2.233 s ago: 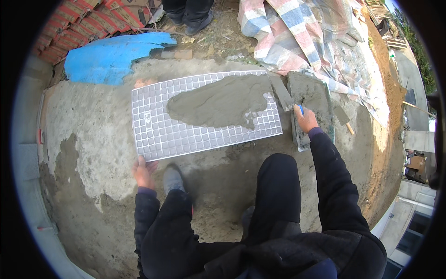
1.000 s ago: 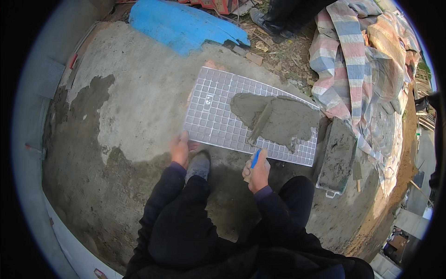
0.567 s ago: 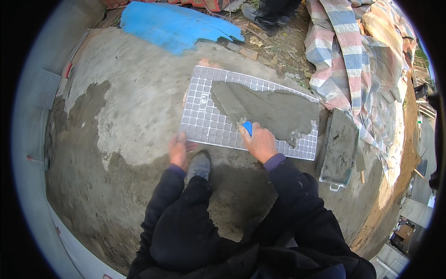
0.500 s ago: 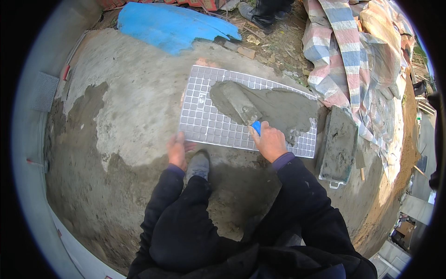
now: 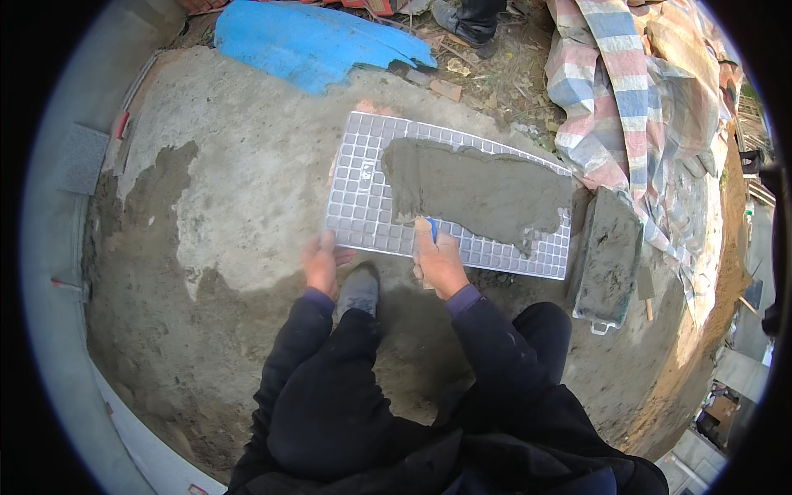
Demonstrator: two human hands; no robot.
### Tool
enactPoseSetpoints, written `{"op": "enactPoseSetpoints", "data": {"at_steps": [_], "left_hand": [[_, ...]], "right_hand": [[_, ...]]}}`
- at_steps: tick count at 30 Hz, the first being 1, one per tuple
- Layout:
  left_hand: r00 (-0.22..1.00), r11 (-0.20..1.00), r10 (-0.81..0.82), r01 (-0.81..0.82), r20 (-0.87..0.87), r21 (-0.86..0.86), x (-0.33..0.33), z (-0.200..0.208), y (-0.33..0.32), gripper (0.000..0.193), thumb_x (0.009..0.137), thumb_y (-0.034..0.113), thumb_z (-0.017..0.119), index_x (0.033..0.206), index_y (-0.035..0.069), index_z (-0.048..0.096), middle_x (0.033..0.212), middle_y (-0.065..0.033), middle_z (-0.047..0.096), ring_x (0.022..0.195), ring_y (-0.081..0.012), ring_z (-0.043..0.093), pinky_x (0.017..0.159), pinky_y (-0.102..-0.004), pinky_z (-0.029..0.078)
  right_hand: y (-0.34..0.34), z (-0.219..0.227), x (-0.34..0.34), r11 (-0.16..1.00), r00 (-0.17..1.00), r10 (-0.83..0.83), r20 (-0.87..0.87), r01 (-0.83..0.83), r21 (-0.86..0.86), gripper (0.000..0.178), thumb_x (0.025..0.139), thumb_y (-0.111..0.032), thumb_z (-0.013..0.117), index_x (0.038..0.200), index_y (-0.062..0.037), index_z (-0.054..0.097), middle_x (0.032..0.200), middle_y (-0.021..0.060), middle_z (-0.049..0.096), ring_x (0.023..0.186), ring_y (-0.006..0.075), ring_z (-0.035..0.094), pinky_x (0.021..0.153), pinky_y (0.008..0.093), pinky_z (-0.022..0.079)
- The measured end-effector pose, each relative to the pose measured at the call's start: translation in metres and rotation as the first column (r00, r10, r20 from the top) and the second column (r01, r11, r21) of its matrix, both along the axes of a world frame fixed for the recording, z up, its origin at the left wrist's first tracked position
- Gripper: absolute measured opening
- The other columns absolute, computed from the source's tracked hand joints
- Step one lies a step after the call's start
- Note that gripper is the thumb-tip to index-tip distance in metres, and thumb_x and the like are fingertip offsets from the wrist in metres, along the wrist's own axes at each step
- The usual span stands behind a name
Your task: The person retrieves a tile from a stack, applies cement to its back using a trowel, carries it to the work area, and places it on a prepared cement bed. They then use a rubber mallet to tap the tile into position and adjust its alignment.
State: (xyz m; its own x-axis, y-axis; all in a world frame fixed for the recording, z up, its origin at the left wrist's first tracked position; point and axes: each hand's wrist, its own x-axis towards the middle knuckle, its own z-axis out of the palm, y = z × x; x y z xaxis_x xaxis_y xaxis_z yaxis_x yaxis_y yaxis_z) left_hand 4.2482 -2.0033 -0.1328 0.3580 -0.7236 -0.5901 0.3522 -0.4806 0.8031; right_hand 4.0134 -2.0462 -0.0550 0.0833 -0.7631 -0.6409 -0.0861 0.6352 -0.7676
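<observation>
A large rectangular tile (image 5: 360, 216) shows its grey back, with a grid of small squares. Wet mortar (image 5: 495, 188) coats its middle and right part. My right hand (image 5: 440, 262) grips the blue-handled trowel (image 5: 432, 228) at the tile's near edge. The trowel's blade lies at the left end of the mortar and blends into its grey. At the near left corner of the tile, my left hand (image 5: 322, 262) holds the edge, thumb up, other fingers partly hidden below it.
A mortar-filled trough (image 5: 609, 256) stands right of the tile, a small tool (image 5: 646, 293) beside it. Striped tarpaulin (image 5: 627, 91) covers the far right. A blue sheet (image 5: 305, 45) lies on the far floor. Another person's shoe (image 5: 462, 23) shows at the top. A wall (image 5: 62, 231) runs along the left.
My right hand has moved left and nearer me with the trowel, its handle now more upright. The mortar's left end is now straighter and flatter. My left hand stays at the tile's corner.
</observation>
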Motion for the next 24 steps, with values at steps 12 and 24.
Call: {"op": "enactPoseSetpoints", "data": {"at_steps": [12, 24], "left_hand": [[0.998, 0.998, -0.037, 0.035, 0.047, 0.047, 0.007, -0.001, -0.002, 0.041, 0.106, 0.034, 0.057, 0.125, -0.002, 0.056, 0.106, -0.0157, 0.069, 0.084, -0.0271, 0.073, 0.074, -0.0344, 0.057], [0.993, 0.995, -0.087, 0.082, 0.078, 0.061, 0.013, -0.005, -0.006, 0.042, 0.106, 0.034, 0.056, 0.127, -0.002, 0.053, 0.106, -0.0161, 0.068, 0.090, -0.0278, 0.072, 0.077, -0.0367, 0.055]], "right_hand": [[0.054, 0.044, -0.255, 0.886, 0.397, -0.139, -0.907, -0.360, -0.293, 0.050, 0.097, -0.047, 0.064, 0.085, 0.0007, 0.057, 0.069, 0.0276, 0.066, 0.068, 0.0473, 0.067, 0.063, 0.0537, 0.053], [0.106, -0.028, -0.514, 0.965, -0.124, 0.064, -0.990, -0.246, 0.093, 0.039, 0.092, -0.040, 0.068, 0.088, -0.0013, 0.067, 0.087, 0.0204, 0.073, 0.082, 0.0371, 0.073, 0.075, 0.0455, 0.058]]}}
